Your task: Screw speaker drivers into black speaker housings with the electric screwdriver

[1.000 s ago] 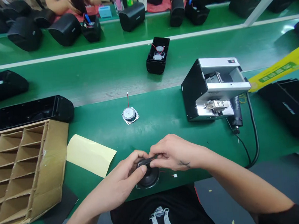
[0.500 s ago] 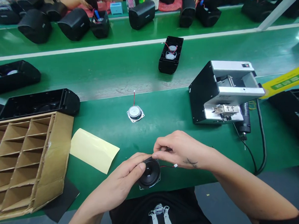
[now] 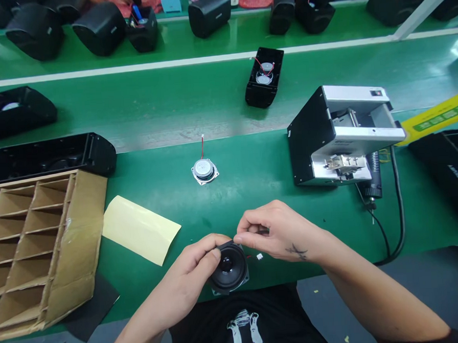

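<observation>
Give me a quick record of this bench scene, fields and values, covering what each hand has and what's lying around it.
left hand: grips the rim of the black speaker driver at the near bench edge
right hand: pinches the driver's upper edge
driver wire: red lead with a white plug, lying right of the driver
second driver: face down, mid bench, apart from the hands
yellow sheet: flat, left of the hands
cardboard divider box: far left
grey machine: right side, black cable trailing

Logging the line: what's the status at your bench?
Left hand and right hand both pinching black speaker driver at its top edge. Nothing in the way.
</observation>
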A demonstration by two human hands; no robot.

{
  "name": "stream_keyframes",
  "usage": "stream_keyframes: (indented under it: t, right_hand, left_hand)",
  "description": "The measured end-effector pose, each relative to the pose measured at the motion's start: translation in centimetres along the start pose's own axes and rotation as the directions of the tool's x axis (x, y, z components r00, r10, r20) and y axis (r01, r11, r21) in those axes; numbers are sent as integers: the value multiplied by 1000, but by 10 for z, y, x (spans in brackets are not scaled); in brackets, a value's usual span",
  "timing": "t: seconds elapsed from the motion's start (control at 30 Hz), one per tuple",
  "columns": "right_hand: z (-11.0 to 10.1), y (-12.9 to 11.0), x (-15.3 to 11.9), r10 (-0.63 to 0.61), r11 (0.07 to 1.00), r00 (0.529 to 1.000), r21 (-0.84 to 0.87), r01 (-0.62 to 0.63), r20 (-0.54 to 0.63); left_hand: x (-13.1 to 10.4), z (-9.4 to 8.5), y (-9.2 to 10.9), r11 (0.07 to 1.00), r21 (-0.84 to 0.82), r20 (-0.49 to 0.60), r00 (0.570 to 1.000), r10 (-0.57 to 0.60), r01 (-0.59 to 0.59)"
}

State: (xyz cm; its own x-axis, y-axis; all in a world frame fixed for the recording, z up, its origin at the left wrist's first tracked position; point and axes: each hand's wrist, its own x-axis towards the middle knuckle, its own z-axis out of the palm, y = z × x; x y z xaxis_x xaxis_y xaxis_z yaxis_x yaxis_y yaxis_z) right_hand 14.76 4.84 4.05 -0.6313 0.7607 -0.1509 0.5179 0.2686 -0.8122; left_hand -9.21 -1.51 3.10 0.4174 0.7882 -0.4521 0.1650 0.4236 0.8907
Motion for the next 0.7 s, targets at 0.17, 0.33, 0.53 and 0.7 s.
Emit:
stream_keyframes:
  t: [0.17, 0.33, 0.53, 0.7]
  right_hand:
    - [3, 1, -3, 27, 999, 999, 20, -27, -34]
    - [5, 5, -9, 20, 999, 998, 39, -18, -57]
    - [7, 8, -14, 46, 996, 996, 75, -41, -76]
    - [11, 8, -17, 51, 994, 995, 97, -43, -84]
  left_hand:
    - [3, 4, 3, 1000, -18, 30, 999, -21, 22]
    - [5, 7, 1, 999, -13, -3, 1000, -30, 30]
    - [7, 10, -1, 1000, 19, -69, 997, -21, 22]
    - [10, 13, 1, 999, 46, -82, 997, -10, 14]
